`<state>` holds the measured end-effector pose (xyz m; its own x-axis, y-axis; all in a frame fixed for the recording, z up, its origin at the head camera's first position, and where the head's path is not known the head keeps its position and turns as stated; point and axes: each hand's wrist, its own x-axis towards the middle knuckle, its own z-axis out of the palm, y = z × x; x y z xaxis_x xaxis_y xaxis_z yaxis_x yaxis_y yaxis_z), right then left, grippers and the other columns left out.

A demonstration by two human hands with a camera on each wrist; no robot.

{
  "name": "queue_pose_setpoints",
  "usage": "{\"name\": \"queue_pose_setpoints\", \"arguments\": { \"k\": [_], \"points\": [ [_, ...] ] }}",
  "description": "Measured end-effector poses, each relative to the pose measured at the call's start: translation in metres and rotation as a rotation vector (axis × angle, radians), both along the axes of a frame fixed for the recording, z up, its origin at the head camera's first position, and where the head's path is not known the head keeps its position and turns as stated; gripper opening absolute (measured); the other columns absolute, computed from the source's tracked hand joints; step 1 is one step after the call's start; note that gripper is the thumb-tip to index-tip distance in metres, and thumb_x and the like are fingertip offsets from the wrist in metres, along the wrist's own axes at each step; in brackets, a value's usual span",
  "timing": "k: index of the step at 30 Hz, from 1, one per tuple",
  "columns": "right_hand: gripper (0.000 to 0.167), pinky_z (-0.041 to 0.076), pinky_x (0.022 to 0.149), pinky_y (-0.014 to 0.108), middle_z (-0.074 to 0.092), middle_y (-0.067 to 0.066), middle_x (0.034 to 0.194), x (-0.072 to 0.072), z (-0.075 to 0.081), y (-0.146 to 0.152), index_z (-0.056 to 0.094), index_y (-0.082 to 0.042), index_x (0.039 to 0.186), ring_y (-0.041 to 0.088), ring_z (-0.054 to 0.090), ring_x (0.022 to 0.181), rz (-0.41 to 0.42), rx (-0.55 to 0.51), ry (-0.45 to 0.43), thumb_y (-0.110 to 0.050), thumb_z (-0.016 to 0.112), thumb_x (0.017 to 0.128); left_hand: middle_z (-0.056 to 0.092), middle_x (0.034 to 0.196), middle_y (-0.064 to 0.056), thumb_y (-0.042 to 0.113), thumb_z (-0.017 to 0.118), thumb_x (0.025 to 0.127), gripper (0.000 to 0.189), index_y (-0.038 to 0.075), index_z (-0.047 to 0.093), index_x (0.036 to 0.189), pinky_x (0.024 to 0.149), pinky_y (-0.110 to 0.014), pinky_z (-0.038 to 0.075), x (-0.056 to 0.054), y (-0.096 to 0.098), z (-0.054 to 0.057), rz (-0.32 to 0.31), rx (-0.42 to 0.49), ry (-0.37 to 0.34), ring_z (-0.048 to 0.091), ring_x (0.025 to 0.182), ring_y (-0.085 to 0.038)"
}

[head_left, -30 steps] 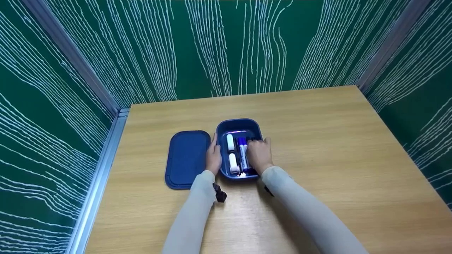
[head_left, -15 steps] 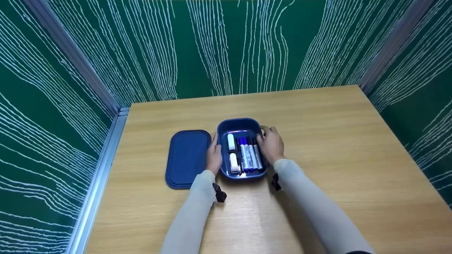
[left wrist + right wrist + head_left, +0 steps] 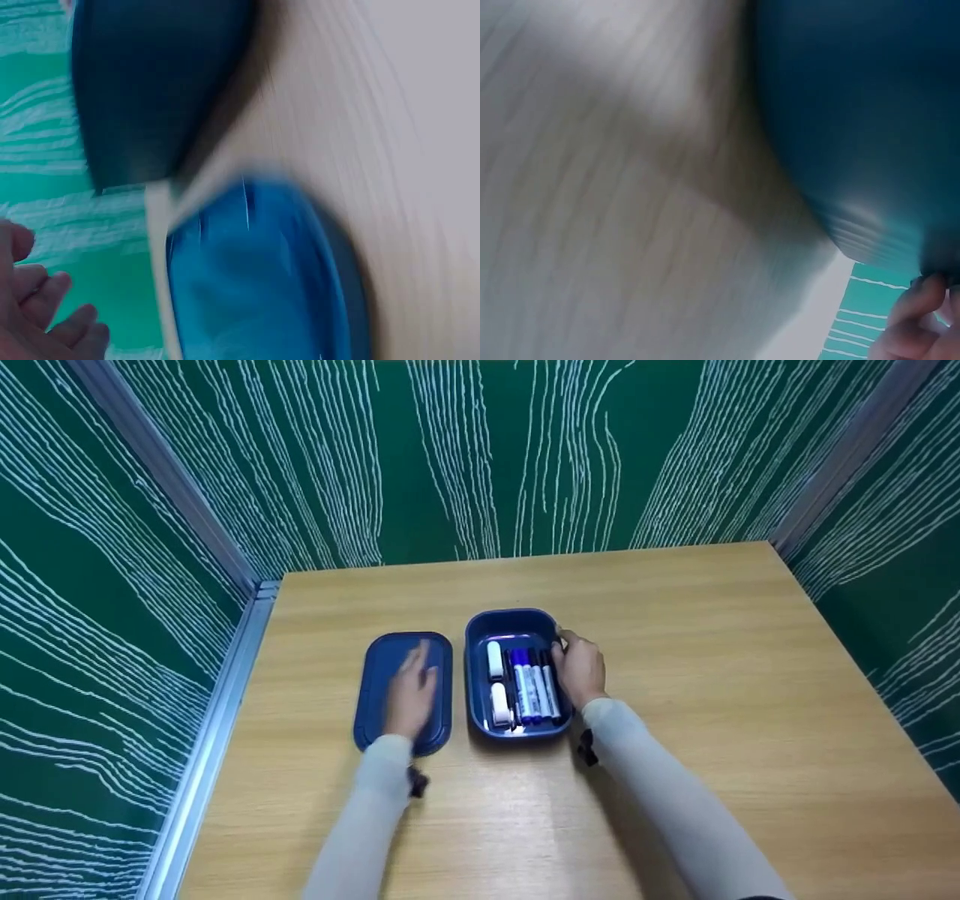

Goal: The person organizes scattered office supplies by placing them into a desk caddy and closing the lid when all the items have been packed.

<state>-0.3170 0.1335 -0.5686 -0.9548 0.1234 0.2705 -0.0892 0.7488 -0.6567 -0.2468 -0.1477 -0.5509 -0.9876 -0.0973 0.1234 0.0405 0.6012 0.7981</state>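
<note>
A dark blue plastic box (image 3: 477,690) stands uncovered on the table, with several capped markers (image 3: 534,686) lying side by side in it. Left of them lie two white rounded pieces (image 3: 500,703) and a thin black pen. The blue lid (image 3: 373,690) lies flat to the left of the box. Over the lid is my left hand (image 3: 410,697), fingers extended and loosely spread, holding nothing; the left wrist view shows the lid (image 3: 240,277) blurred. My right hand (image 3: 581,669) grips the box's right wall near its far corner, with curled fingers (image 3: 919,300) at the rim.
The wooden table (image 3: 697,660) extends on both sides of the box and in front of it. Green panels with white wavy lines (image 3: 427,465) rise behind and at both sides. A metal rail (image 3: 210,720) runs along the left table edge.
My right hand has come out of the box, where it was over the markers, to the right wall. My left hand has left the box's left side and moved left over the lid.
</note>
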Motion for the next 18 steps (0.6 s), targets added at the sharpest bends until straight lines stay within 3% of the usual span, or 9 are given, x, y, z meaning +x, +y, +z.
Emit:
{"name": "queue_pose_setpoints", "arguments": {
  "k": [1, 4, 9, 13, 18],
  "points": [
    [0.031, 0.052, 0.067, 0.046, 0.074, 0.014, 0.102, 0.000, 0.000, 0.000, 0.069, -0.007, 0.124, 0.027, 0.065, 0.074, -0.002, -0.001, -0.005, -0.017, 0.062, 0.095, 0.034, 0.158, -0.013, 0.025, 0.051, 0.103, 0.056, 0.021, 0.032, 0.155, 0.117, -0.046, 0.029, 0.007, -0.012, 0.000, 0.010, -0.041, -0.001, 0.034, 0.144, -0.031],
    [0.032, 0.051, 0.064, 0.045, 0.073, 0.014, 0.109, 0.001, 0.000, -0.001, 0.068, -0.008, 0.125, 0.025, 0.061, 0.069, -0.002, 0.002, -0.001, -0.018, 0.061, 0.096, 0.031, 0.160, -0.011, 0.033, 0.057, 0.100, 0.064, 0.016, 0.030, 0.156, 0.118, -0.045, 0.026, 0.030, -0.047, -0.002, 0.031, -0.140, -0.043, 0.031, 0.146, -0.030],
    [0.032, 0.050, 0.063, 0.046, 0.072, 0.015, 0.111, 0.002, 0.001, -0.003, 0.068, -0.008, 0.126, 0.026, 0.059, 0.065, 0.001, 0.000, 0.009, -0.017, 0.060, 0.096, 0.022, 0.163, -0.013, 0.041, 0.069, 0.090, 0.087, 0.005, 0.025, 0.155, 0.118, -0.048, 0.024, 0.067, -0.088, -0.014, 0.020, -0.259, -0.189, 0.025, 0.147, -0.034],
    [0.032, 0.050, 0.064, 0.046, 0.073, 0.016, 0.110, 0.002, 0.002, -0.003, 0.068, -0.008, 0.125, 0.027, 0.061, 0.068, -0.005, -0.010, 0.016, -0.017, 0.061, 0.096, 0.016, 0.164, -0.015, 0.040, 0.078, 0.082, 0.099, 0.003, 0.023, 0.155, 0.118, -0.049, 0.024, 0.087, -0.100, -0.024, 0.016, -0.259, -0.290, 0.021, 0.148, -0.036],
    [0.033, 0.047, 0.060, 0.043, 0.074, 0.015, 0.102, 0.002, 0.000, -0.003, 0.068, -0.009, 0.126, 0.025, 0.058, 0.065, -0.007, -0.010, 0.006, -0.018, 0.061, 0.096, 0.023, 0.161, -0.019, 0.029, 0.079, 0.083, 0.089, -0.002, 0.030, 0.151, 0.116, -0.049, 0.029, 0.098, -0.100, -0.033, 0.033, -0.265, -0.268, 0.027, 0.146, -0.038]
  ]
}}
